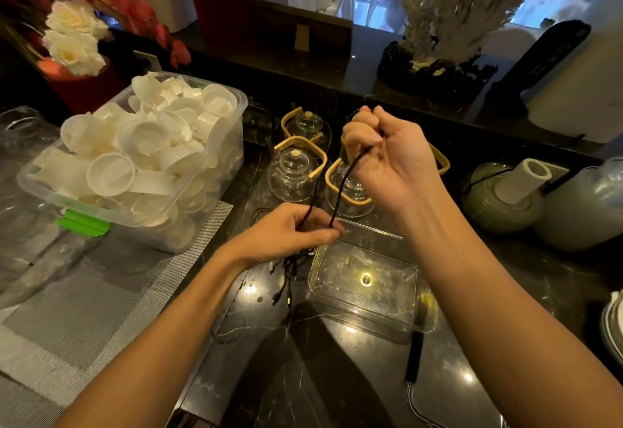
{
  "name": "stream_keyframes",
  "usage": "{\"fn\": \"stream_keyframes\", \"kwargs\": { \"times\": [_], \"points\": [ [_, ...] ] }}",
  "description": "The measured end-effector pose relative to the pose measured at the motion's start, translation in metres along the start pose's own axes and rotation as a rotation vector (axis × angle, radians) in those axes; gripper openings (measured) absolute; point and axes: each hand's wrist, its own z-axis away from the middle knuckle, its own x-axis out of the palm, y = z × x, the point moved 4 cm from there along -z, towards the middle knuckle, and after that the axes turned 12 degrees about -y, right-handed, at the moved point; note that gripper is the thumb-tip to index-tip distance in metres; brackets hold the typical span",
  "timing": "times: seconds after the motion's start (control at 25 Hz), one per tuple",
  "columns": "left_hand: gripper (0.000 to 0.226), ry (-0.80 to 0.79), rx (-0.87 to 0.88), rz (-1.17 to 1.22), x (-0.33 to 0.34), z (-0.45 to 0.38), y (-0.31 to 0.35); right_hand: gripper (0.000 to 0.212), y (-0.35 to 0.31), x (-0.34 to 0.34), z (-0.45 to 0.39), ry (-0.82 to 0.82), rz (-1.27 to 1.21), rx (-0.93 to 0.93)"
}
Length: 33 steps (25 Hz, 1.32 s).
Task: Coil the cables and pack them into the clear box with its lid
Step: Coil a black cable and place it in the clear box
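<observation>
right hand [377, 154]: fist raised, I grip the black cable [347, 175].
left hand [296, 232]: I pinch both strands low, tangle hanging below.
clear box [371, 279]: empty, near counter's front edge, just right of the tangle.
tip: I'd keep loops even, tension light.

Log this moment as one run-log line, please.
stage: coiling | left hand: grips black cable low | right hand: holds it raised | clear box: open, empty | lid: not seen
</observation>
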Motion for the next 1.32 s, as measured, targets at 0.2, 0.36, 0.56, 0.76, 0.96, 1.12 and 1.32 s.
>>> {"fn": "stream_keyframes", "kwargs": {
  "times": [0.2,0.36,0.56,0.76,0.96,1.12,1.32],
  "points": [
    [0.021,0.312,0.155,0.088,-0.033,0.01,0.037,0.06,-0.011,-0.021,0.003,-0.047,0.635,-0.056],
    [0.021,0.374,0.292,0.259,-0.042,0.003,0.065,0.046,0.021,-0.084,0.03,-0.171,1.252,0.32],
    [0.02,0.379,0.413,0.454,-0.045,-0.016,0.09,0.026,0.062,-0.12,0.046,-0.074,1.586,0.454],
    [0.022,0.495,0.307,0.517,-0.047,-0.024,0.069,0.048,0.035,-0.13,0.056,0.184,1.262,0.354],
    [0.024,0.451,0.101,0.777,-0.014,-0.048,0.005,0.032,-0.026,-0.132,0.076,0.266,0.846,0.168],
    [0.028,0.375,-0.014,0.851,0.021,-0.066,-0.017,0.009,-0.046,-0.126,0.091,0.143,0.534,0.036],
    [0.048,0.142,-0.23,0.74,0.08,-0.094,-0.028,0.021,-0.079,-0.12,0.11,0.203,0.677,-0.026]
  ]
}}
